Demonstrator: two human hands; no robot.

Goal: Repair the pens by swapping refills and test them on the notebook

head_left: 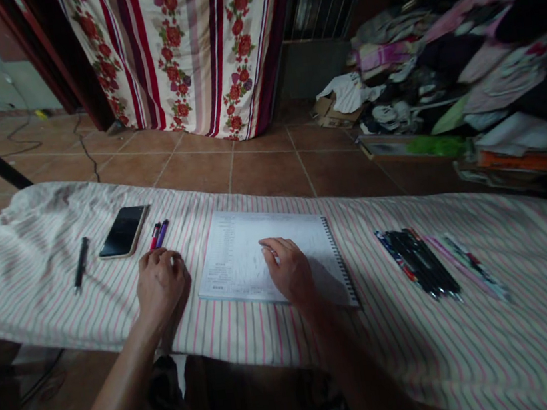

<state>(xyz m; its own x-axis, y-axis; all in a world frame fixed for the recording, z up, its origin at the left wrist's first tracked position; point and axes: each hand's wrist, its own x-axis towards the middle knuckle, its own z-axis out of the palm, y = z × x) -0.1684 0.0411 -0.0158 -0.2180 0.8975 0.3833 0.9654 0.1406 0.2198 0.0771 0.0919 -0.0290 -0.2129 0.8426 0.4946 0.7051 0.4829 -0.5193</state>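
Observation:
My left hand (160, 282) rests on the striped cloth with its fingers curled. A red pen (155, 236) and a purple pen (162, 234) stick out just beyond its knuckles. Their lower ends are hidden, and I cannot tell whether the fingers grip them. On the page of a spiral notebook (240, 256) lies my right hand (288, 267), its fingers bent together and the index finger towards the left. Whatever may be inside this hand is hidden. The page carries faint print and a column of text along its left side; the spiral binding is on the right.
A phone (124, 231) and a dark pen (80, 265) lie left on the striped cloth (250, 332). Several black pens (419, 263) and a pink pen (463, 267) lie right. Beyond are a tiled floor, a floral curtain (176, 56) and a clothes heap (467, 65).

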